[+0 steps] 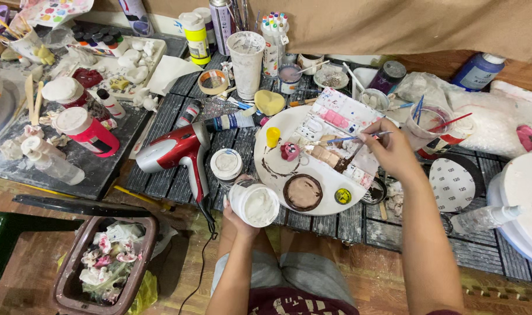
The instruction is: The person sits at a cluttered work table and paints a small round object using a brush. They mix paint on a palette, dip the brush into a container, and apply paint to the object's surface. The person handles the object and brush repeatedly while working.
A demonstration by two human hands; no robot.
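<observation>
My left hand (238, 219) grips an open white jar (254, 204) of white paste, held just off the near edge of the work surface. My right hand (391, 150) pinches a thin paintbrush (354, 154) whose dark tip touches a brown patch on a rectangular paint palette (339, 137). The palette lies across a round white plate (330, 184). On the plate sit a brown lid (302, 192), a small pink figure (289, 151), a yellow cap (273, 136) and a little green-yellow pot (343, 196).
A red and silver hair dryer (178, 153) lies left of the plate, beside a lidded white tub (225, 164). Cups with brushes (432, 129), paint bottles (197, 36) and markers crowd the back. A bin (105, 262) of scraps stands lower left; a sanding disc (455, 184) lies right.
</observation>
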